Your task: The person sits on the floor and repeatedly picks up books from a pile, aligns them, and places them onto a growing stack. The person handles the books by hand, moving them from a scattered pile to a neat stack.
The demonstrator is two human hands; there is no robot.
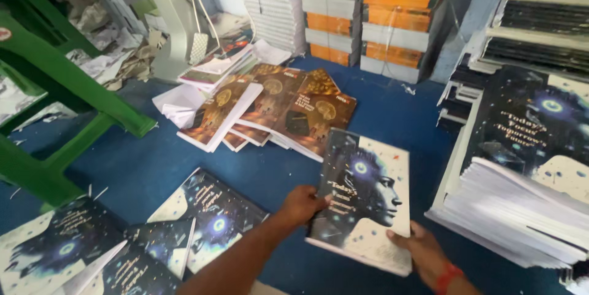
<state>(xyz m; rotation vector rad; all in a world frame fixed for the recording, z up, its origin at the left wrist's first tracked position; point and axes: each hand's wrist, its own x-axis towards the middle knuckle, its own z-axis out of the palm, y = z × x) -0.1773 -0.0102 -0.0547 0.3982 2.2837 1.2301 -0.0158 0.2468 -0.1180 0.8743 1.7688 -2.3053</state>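
Handling of a single book: the left hand [302,204] grips the left edge of a dark-covered book [363,200] and the right hand [416,247] clasps its lower right corner, apparently clear of the blue floor [392,111]. Setting it on the matching stack [521,166] at right would call for squared edges.

My left arm runs bare from the bottom edge up and to the right, forearm stretched almost straight, wrist level. My left hand [300,204] is curled, knuckles up, fingers bent in a closed grip with the thumb tucked out of sight. My right hand [418,247] comes in low from the bottom right, palm turned up, thumb laid out to the left, fingers hidden underneath. A red band sits on my right wrist. Both hands are near each other.
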